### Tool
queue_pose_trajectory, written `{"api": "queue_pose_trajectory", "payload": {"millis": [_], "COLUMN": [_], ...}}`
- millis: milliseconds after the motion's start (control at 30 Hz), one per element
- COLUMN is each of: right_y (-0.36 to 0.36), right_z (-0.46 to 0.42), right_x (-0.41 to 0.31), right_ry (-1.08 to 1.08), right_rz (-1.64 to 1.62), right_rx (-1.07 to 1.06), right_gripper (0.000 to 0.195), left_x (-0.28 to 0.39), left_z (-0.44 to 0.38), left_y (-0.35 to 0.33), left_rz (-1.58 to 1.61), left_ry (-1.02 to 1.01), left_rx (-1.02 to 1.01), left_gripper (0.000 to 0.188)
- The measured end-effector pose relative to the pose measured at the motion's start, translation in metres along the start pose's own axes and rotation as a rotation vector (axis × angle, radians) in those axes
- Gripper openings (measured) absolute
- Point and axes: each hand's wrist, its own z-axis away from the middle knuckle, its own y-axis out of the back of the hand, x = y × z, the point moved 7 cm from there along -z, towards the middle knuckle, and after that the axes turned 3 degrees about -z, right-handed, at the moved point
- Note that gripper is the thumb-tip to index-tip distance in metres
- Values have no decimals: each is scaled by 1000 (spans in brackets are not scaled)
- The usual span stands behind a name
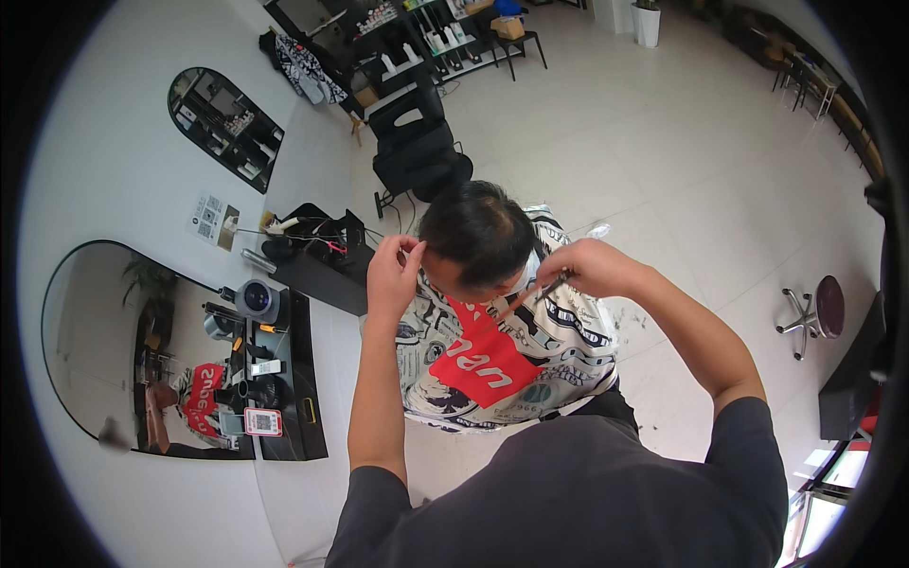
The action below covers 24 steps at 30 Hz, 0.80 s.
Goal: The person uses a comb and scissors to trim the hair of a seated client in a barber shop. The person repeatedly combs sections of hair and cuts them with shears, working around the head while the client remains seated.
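Note:
A seated person with short dark hair is in front of me, wrapped in a printed barber cape with a red panel. A white strip shows at the neck. My left hand is at the front of the head, thumb and forefinger together by the hairline; whether hair is between them is hidden. Beside the other side of the head, my right hand grips a slim brownish comb, blurred, which slants down over the cape. A dark tool, apparently scissors, also sticks out of that hand.
Left, a wall mirror adjoins a dark shelf bearing several tools. A black tool box stands farther along. Behind the person is a black salon chair. A wheeled stool stands right. Hair clippings lie on the floor.

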Motion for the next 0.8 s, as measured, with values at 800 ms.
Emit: {"api": "queue_pose_trajectory", "payload": {"millis": [800], "right_y": [-23], "right_z": [-50], "right_x": [106], "right_ry": [-66], "right_rz": [-813], "right_rx": [-213], "right_gripper": [15], "left_x": [60], "left_z": [102], "left_y": [-53], "left_rz": [1439], "left_ry": [639], "left_rx": [-394], "left_gripper": [48]}}
